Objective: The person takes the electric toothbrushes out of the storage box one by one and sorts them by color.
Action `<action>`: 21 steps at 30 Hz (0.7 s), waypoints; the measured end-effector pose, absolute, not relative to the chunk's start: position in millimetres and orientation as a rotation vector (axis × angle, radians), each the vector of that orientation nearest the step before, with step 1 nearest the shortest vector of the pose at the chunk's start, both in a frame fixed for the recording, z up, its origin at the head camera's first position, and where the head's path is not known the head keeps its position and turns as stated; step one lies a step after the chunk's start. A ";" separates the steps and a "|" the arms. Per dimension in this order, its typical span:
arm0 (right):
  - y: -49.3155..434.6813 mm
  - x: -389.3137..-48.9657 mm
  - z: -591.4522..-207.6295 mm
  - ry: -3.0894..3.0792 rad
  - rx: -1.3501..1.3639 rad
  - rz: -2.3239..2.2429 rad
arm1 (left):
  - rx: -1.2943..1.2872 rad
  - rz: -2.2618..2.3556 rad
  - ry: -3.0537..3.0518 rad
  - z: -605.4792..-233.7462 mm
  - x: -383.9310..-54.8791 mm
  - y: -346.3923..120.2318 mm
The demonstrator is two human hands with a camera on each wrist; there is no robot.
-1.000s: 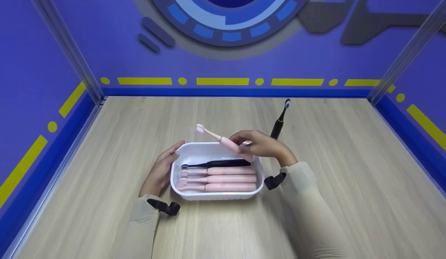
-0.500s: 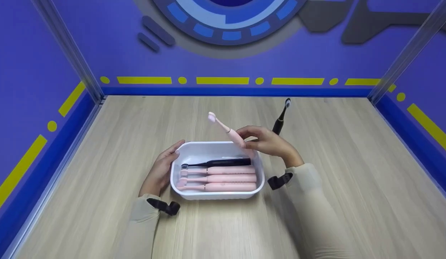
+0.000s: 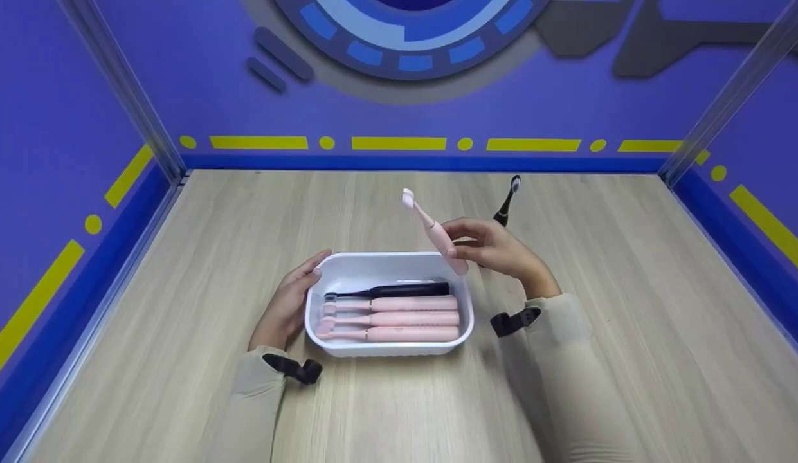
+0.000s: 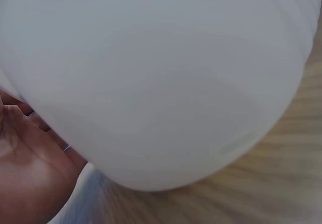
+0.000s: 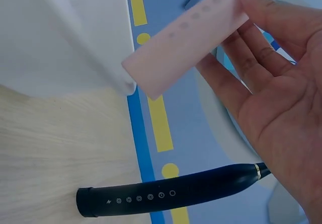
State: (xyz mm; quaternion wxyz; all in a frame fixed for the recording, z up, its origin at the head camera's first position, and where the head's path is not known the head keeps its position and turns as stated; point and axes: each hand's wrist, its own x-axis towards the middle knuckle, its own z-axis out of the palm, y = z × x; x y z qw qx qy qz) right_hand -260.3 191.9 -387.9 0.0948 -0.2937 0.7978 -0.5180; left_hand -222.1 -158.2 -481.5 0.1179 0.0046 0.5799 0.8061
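My right hand (image 3: 498, 247) pinches a pink electric toothbrush (image 3: 440, 238) by its handle, between thumb and fingers. It is tilted, brush head up and to the left, above the back right corner of a white plastic box (image 3: 389, 348). In the right wrist view the pink handle (image 5: 186, 40) shows a row of button marks. My left hand (image 3: 286, 305) holds the box's left end, thumb at the rim; the left wrist view is mostly the box's outer wall (image 4: 161, 93). Inside lie a black electric toothbrush (image 3: 408, 290) and, side by side in front of it, several pink ones (image 3: 411, 319).
Another black electric toothbrush (image 5: 166, 191) lies on the wooden table (image 3: 244, 212) behind my right hand, partly hidden by it in the head view. Blue panels (image 3: 399, 116) with yellow marks enclose the table at the back and both sides.
My right hand has moved right and slightly away with the pink toothbrush, lifting it from over the box toward its back right corner and tilting it steeper. Left hand and box have stayed put.
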 end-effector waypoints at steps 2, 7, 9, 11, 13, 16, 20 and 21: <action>194.2 -260.0 -387.8 2.367 -0.860 -1.553 | 0.017 2.358 1.700 -481.5 -222.2 -158.0; 199.2 -258.4 -385.2 2.382 -0.820 -1.555 | 0.020 2.367 1.689 -481.4 -222.3 -158.3; 200.9 -257.7 -383.8 2.377 -0.816 -1.567 | 0.025 2.367 1.679 -481.7 -222.3 -158.9; 203.0 -257.3 -383.1 2.369 -0.811 -1.583 | 0.034 2.362 1.676 -481.8 -222.2 -159.4; 205.6 -257.4 -383.2 2.371 -0.807 -1.594 | 0.043 2.353 1.679 -481.9 -222.1 -159.8; 210.3 -257.3 -384.0 2.383 -0.788 -1.601 | 0.050 2.345 1.686 -481.9 -221.8 -160.0; 217.1 -255.4 -383.9 2.381 -0.762 -1.623 | 0.044 2.344 1.687 -482.3 -222.0 -160.0; 218.8 -254.8 -383.8 2.379 -0.762 -1.627 | 0.039 2.345 1.685 -482.4 -222.1 -160.0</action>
